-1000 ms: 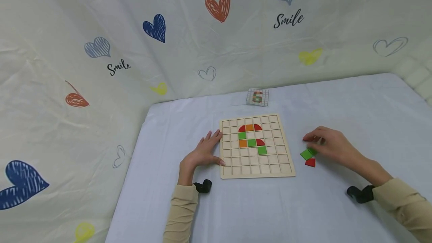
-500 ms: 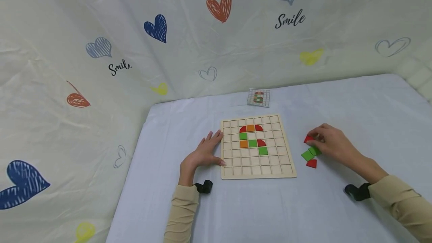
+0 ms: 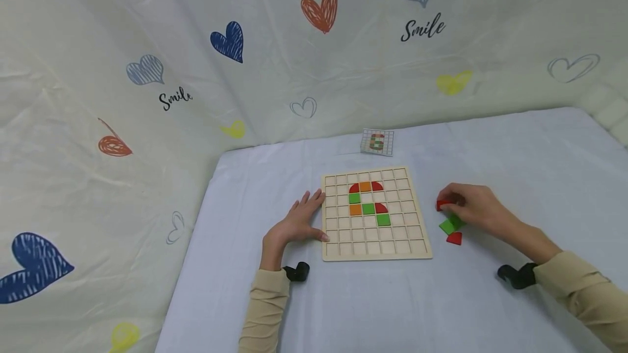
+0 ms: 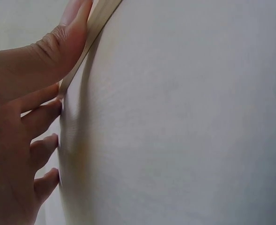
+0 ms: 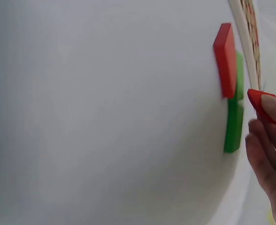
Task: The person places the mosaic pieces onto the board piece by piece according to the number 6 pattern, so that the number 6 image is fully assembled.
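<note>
A square wooden grid board (image 3: 343, 244) lies on the white cloth, with red quarter-round, orange and green square tiles set in its upper middle cells. My left hand (image 3: 294, 225) rests at the board's left edge, fingers spread, thumb touching the rim; the left wrist view shows the thumb (image 4: 53, 51) on that edge. To the right of the board, my right hand (image 3: 478, 206) pinches a red tile (image 5: 262, 104) between thumb and fingers. Below that hand lie green square tiles (image 3: 447, 226) and another red tile (image 3: 454, 238), the green ones partly hidden by the fingers in the head view.
Behind the board lies a small pattern card (image 3: 376, 142) printed with a grid and a coloured figure. A white curtain (image 3: 275, 59) with hearts and lettering hangs behind the table. Black wrist devices (image 3: 296, 272) sit at both cuffs.
The right hand's fingers have shifted slightly, turning the pinched red tile, which was mostly hidden at first. The left hand and the tiles on the board stay put.
</note>
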`<state>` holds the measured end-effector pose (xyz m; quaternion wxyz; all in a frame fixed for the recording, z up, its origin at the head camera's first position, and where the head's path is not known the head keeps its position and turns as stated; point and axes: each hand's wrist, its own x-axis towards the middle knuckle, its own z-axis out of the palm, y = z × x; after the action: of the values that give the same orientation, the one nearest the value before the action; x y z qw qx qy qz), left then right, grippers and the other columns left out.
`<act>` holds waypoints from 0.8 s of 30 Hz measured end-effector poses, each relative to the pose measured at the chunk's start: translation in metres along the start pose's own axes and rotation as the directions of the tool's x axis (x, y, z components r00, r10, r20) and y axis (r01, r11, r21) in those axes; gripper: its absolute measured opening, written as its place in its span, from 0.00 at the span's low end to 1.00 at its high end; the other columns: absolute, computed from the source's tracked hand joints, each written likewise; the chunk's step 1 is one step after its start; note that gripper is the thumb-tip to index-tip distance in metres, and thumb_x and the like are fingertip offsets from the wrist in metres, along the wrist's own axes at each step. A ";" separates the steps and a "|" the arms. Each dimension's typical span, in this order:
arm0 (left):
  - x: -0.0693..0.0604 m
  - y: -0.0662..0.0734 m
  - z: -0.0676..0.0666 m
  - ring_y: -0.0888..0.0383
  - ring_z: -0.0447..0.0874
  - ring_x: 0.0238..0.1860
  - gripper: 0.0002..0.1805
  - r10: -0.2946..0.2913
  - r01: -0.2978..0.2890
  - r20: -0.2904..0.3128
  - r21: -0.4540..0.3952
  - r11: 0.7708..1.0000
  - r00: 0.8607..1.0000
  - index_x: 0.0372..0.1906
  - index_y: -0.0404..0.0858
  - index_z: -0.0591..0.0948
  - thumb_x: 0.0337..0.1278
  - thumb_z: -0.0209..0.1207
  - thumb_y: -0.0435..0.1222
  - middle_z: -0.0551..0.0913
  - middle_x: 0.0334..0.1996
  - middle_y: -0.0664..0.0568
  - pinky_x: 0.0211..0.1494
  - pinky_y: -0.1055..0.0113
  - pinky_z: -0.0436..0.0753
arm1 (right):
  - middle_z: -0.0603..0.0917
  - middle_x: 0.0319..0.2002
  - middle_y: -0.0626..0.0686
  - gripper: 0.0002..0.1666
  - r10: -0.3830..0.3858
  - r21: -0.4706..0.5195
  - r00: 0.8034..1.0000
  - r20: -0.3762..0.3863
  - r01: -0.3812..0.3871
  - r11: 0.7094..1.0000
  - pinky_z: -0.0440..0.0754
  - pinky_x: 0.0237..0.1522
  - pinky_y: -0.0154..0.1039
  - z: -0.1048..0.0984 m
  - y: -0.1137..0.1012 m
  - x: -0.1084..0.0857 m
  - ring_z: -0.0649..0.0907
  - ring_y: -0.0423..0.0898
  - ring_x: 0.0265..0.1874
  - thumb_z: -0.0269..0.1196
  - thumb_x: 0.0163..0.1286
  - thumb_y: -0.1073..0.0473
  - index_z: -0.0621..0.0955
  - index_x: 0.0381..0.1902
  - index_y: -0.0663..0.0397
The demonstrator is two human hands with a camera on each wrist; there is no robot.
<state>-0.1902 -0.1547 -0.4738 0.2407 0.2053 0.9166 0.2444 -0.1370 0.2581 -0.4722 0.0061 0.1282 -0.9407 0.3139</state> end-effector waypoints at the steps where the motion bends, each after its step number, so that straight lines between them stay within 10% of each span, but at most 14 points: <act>1: 0.000 0.000 0.000 0.50 0.31 0.85 0.63 0.000 0.000 0.001 0.002 1.000 1.000 0.84 0.44 0.51 0.48 0.79 0.45 0.45 0.85 0.54 0.86 0.49 0.37 | 0.88 0.34 0.51 0.10 -0.003 0.013 1.000 0.004 0.003 1.000 0.82 0.31 0.29 0.000 -0.003 0.000 0.82 0.46 0.32 0.73 0.60 0.69 0.85 0.40 0.60; 24: 0.006 -0.006 0.005 0.53 0.29 0.85 0.64 -0.022 0.022 0.011 0.026 0.999 1.000 0.85 0.47 0.48 0.48 0.78 0.46 0.42 0.85 0.56 0.86 0.52 0.36 | 0.89 0.38 0.45 0.07 -0.081 0.244 0.962 0.260 0.016 0.970 0.85 0.42 0.29 0.029 -0.055 0.018 0.85 0.40 0.37 0.70 0.67 0.64 0.88 0.42 0.52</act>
<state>-0.1941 -0.1550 -0.4828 0.2460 0.1997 0.9205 0.2286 -0.1393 0.1942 -0.4616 -0.1289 0.1924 -0.8847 0.4046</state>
